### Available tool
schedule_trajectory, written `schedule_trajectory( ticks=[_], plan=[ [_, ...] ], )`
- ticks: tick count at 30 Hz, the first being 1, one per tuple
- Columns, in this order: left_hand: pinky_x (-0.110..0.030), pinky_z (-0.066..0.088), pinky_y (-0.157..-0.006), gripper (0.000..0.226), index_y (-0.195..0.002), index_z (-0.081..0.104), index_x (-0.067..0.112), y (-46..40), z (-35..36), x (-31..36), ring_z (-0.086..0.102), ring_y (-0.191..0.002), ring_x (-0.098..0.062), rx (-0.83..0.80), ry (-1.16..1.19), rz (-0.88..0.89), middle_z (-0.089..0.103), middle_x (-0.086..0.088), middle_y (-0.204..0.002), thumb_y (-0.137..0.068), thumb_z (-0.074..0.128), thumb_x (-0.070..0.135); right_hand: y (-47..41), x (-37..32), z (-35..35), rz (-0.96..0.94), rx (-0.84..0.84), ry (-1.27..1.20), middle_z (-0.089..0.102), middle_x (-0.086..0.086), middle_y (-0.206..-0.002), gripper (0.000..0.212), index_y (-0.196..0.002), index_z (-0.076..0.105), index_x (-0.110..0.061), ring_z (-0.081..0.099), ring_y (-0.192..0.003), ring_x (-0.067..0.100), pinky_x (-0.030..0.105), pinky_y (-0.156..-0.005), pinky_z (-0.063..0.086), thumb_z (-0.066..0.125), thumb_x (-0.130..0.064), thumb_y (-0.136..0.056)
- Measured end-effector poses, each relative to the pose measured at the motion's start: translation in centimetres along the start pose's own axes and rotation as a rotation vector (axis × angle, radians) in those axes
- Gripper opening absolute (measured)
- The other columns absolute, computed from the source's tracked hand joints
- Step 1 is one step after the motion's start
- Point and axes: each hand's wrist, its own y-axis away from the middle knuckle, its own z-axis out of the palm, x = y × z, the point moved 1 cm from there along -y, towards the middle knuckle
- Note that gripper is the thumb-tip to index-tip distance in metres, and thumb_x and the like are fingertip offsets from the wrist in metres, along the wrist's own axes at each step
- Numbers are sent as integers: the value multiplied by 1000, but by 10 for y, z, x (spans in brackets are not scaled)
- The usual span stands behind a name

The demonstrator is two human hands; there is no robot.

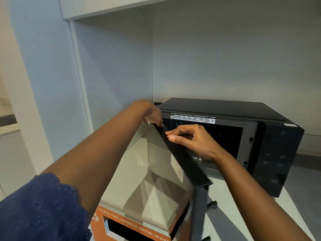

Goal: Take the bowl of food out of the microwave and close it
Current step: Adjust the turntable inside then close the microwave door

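A black microwave point(225, 108) stands in a pale alcove on a light counter point(135, 164). Its door point(182, 159) is swung wide open toward me, the glossy front mirroring the counter. My left hand point(153, 115) grips the door's top edge near the hinge corner. My right hand point(192, 138) hovers in front of the dark cavity, fingers curled above the door's top edge, holding nothing that I can see. The cavity point(224, 134) is dark; only a faint pale shape shows low inside, and no bowl can be made out.
The microwave's control panel point(276, 159) is on the right side. Alcove walls close in at the left and back. An orange waste bin front point(139, 228) with white lettering sits below the counter edge. A blue sleeve point(43, 206) covers my left upper arm.
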Motion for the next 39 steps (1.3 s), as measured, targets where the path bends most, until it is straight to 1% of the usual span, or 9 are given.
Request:
schedule_trajectory(
  ticks=[3,5,10,15,18,22,27,33,39],
  plan=[
    [-39,35,-111,59,-144,36,12,-5,4,23,36,-138,-28,64,-109,13,34,-10,-154,-97,31,47,14,-13,-37,191,-161,183,61,-13,-125,62,-110,65,-29,57,-109,2,31,-106,40,65,-59,-56],
    [-42,25,-116,62,-147,29,14,-10,10,39,26,-144,-29,121,-133,9,26,-10,-157,-97,22,49,22,-15,-56,282,-263,366,49,-18,-137,68,-125,53,-36,49,-119,4,24,-104,32,70,-54,-62],
    [-53,39,-106,59,-150,5,32,-28,27,77,39,-134,-40,254,-270,17,31,-15,-154,-98,27,16,30,8,-79,308,-171,620,41,-9,-146,63,-133,42,-32,35,-136,16,29,-108,29,71,-23,-77],
    [-56,32,-110,51,-138,41,11,-40,40,103,42,-133,-34,543,36,175,48,-17,-143,-100,16,36,33,47,-91,327,56,763,41,0,-144,60,-133,39,-32,37,-132,21,41,-102,39,67,-29,-80],
    [-55,14,-119,67,-148,24,13,-57,50,112,18,-147,-24,588,127,393,27,-8,-157,-95,17,54,33,73,-104,412,51,1040,25,7,-152,82,-141,22,-25,22,-140,28,46,-112,27,66,-48,-75],
    [-55,-2,-120,96,-151,-3,17,-77,50,120,-7,-149,-18,566,96,413,-3,0,-162,-81,31,73,24,102,-127,482,10,1104,-2,13,-158,106,-146,2,-19,-8,-145,30,49,-117,1,66,-57,-71],
    [-54,-2,-119,108,-151,-4,15,-93,48,127,-8,-149,-20,595,59,386,-4,-1,-162,-76,50,70,13,118,-138,501,-32,1103,11,13,-157,108,-145,4,-13,5,-145,29,49,-117,0,66,-58,-70],
    [-54,4,-121,96,-151,9,15,-101,45,130,5,-150,-21,641,35,375,14,-4,-161,-80,57,59,14,123,-142,439,74,1118,35,9,-150,97,-142,23,-14,32,-138,25,50,-115,-10,67,-59,-67],
    [-54,7,-120,88,-148,20,13,-101,47,133,18,-147,-25,708,32,366,25,-7,-157,-81,57,56,10,127,-143,420,154,1053,48,9,-140,90,-136,35,-15,41,-131,26,43,-117,-4,74,-51,-64]
  ],
)
